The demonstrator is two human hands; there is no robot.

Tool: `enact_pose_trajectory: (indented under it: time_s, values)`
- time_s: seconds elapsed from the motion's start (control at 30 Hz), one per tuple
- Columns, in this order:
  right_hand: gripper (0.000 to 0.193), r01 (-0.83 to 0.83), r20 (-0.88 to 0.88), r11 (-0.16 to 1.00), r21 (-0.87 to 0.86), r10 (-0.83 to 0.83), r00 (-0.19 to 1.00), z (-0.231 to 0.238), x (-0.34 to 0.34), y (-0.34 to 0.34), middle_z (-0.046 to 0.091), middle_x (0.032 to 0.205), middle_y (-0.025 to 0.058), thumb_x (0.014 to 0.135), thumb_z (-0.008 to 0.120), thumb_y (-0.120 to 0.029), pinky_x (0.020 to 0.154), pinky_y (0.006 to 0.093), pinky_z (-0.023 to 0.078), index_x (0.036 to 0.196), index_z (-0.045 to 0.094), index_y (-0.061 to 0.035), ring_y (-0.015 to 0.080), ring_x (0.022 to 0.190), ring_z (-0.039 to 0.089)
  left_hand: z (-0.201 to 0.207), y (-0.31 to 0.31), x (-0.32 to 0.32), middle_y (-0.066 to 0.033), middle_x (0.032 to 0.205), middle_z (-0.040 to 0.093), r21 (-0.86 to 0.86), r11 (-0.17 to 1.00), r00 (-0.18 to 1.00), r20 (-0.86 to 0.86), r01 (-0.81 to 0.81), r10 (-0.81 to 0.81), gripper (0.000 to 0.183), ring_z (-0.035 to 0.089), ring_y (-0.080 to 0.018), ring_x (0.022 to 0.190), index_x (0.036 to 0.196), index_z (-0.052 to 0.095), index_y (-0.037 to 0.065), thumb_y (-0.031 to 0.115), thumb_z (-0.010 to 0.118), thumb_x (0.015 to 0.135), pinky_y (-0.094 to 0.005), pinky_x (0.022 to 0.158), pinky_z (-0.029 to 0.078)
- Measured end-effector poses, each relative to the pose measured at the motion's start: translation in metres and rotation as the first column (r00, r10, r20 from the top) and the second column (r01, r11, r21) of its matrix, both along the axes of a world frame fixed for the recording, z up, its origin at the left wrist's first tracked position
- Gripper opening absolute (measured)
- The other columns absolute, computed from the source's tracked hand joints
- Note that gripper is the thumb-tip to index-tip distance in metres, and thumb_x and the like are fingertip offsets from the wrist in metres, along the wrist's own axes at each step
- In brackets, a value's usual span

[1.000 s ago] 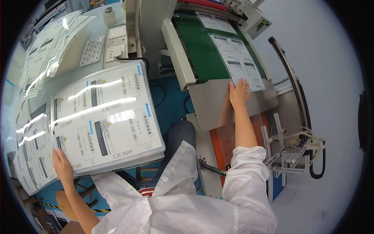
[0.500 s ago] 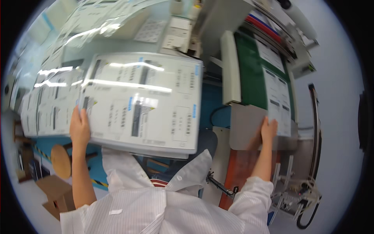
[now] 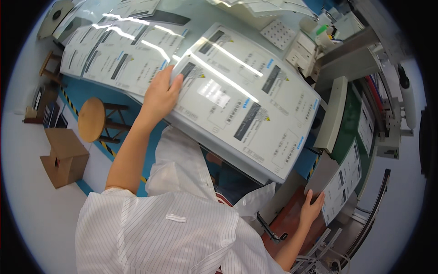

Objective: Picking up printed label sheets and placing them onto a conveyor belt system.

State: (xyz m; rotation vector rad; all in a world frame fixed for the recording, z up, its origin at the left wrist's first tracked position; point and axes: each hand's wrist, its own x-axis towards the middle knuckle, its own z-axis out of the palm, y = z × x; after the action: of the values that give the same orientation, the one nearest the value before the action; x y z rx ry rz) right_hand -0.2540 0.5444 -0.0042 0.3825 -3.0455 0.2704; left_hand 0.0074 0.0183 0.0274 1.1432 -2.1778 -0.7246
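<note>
A thick stack of large white printed sheets, with dark bars and blue marks, lies in front of me with its near edge toward my lap. My left hand is closed at its left edge, thumb over the top and fingers along the side. Far to the right, another printed sheet projects from the green bed of a machine over its grey outlet plate. My right hand is at this sheet's lower left edge, thumb and fingers apart. Whether the fingertips touch it I cannot tell.
More printed sheets lie on the table to the left. A round wooden stool and an open cardboard box stand on the floor at left. Behind the stack is a white switch box. A black rail stands at far right.
My view has turned, so the stack and machine appear tilted and shifted right. My left hand remains at the stack's edge. My right hand is now nearer the machine sheet's lower corner.
</note>
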Motion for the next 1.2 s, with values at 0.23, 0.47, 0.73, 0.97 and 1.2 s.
enact_pose_trajectory:
  time_s: [0.23, 0.47, 0.73, 0.97, 1.2]
  values:
    - [0.069, 0.009, 0.079, 0.985, -0.171, 0.004, 0.997, -0.005, -0.063, 0.024, 0.026, 0.152, 0.0245, 0.097, 0.049, -0.045, 0.112, 0.0399, 0.027, 0.143, 0.033, 0.0036, 0.0367, 0.139, 0.03, 0.02, -0.003, 0.015, -0.0143, 0.122, 0.058, 0.496, 0.849, 0.907, -0.419, 0.182, 0.05, 0.044, 0.052, -0.0204, 0.114, 0.126, 0.053, -0.005, 0.03, 0.047, 0.099, -0.0289, 0.099, 0.039]
    - [0.079, -0.097, -0.017, 0.995, -0.003, 0.097, 0.995, -0.028, -0.034, -0.002, 0.024, 0.153, 0.024, 0.092, 0.058, -0.043, 0.115, 0.0439, 0.019, 0.146, 0.026, 0.0038, 0.0371, 0.142, 0.022, 0.018, 0.003, 0.03, -0.0079, 0.116, 0.06, 0.519, 0.839, 0.878, -0.464, 0.162, 0.117, 0.038, 0.052, -0.0152, 0.11, 0.123, 0.058, 0.001, 0.029, 0.047, 0.1, -0.0256, 0.098, 0.036]
    - [0.055, -0.273, -0.034, 0.959, -0.074, 0.271, 0.962, 0.012, 0.058, -0.016, 0.04, 0.142, 0.0239, 0.092, 0.057, -0.016, 0.109, 0.0411, 0.029, 0.14, 0.038, 0.0031, 0.0356, 0.132, 0.036, 0.011, 0.001, 0.017, -0.0119, 0.118, 0.057, 0.403, 0.904, 0.854, -0.512, 0.142, 0.095, 0.034, 0.053, -0.0179, 0.109, 0.12, 0.059, -0.001, 0.022, 0.051, 0.096, -0.0286, 0.096, 0.039]
    - [0.032, -0.319, -0.421, 0.876, -0.362, 0.152, 0.894, 0.076, 0.092, -0.079, 0.064, 0.118, 0.0194, 0.102, 0.039, -0.011, 0.091, 0.036, 0.047, 0.123, 0.057, 0.0051, 0.0309, 0.104, 0.063, 0.046, 0.013, 0.015, -0.0111, 0.117, 0.058, 0.361, 0.913, 0.84, -0.541, 0.188, 0.041, 0.033, 0.054, -0.0183, 0.108, 0.118, 0.059, -0.001, 0.022, 0.05, 0.097, -0.0283, 0.096, 0.04]
    - [0.027, -0.956, -0.465, 0.244, -0.166, 0.835, 0.294, 0.1, 0.125, -0.157, 0.067, 0.107, 0.0207, 0.086, 0.047, 0.007, 0.088, 0.0458, 0.053, 0.11, 0.06, 0.0045, 0.039, 0.098, 0.066, 0.052, 0.012, 0.023, -0.0143, 0.11, 0.061, 0.605, 0.547, 0.663, -0.74, 0.579, 0.117, 0.055, 0.061, -0.017, 0.098, 0.122, 0.054, -0.005, 0.045, 0.04, 0.101, -0.0322, 0.084, 0.055]
